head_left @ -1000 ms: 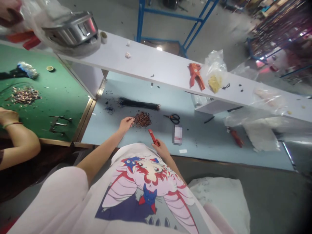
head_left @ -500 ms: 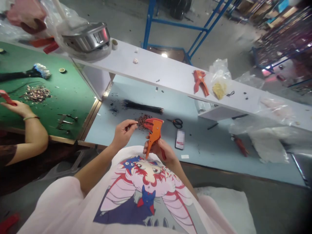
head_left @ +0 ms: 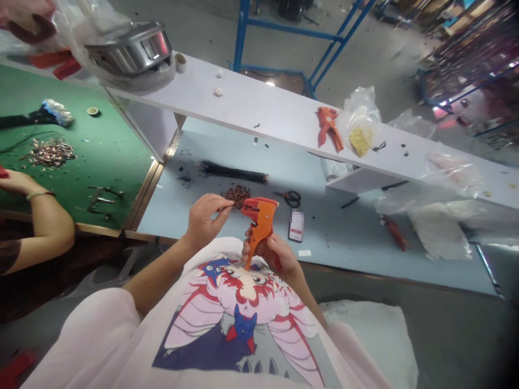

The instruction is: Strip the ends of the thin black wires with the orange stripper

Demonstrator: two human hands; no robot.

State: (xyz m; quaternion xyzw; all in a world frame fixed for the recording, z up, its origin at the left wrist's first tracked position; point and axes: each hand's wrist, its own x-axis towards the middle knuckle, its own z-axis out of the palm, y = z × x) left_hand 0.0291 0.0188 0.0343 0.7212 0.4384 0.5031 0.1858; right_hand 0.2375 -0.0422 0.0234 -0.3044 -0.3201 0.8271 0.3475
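My right hand (head_left: 281,253) is wrapped round the handles of an orange and red wire stripper (head_left: 264,220), held upright in front of my shirt with its jaws facing left. My left hand (head_left: 206,220) is closed in a pinch just left of those jaws; what sits between its fingertips is too small to make out. Behind the jaws lies a heap of small brownish clippings (head_left: 234,193) on the light blue table (head_left: 194,210). A bundle of black wires (head_left: 235,171) rests beyond the heap. Black-handled scissors (head_left: 291,199) lie right of the stripper.
A phone (head_left: 296,226) lies right of my hands. On the white shelf (head_left: 279,113) are another red stripper (head_left: 329,128), plastic bags and a metal device (head_left: 133,48). At left, a co-worker's arm (head_left: 48,208) rests at a green table (head_left: 125,183) with more clippings.
The view has shifted slightly, so the table appears farther left and up. Both my hands and the wire stripper have moved a little to the right over the table. The co-worker's hand is now mostly out of view.
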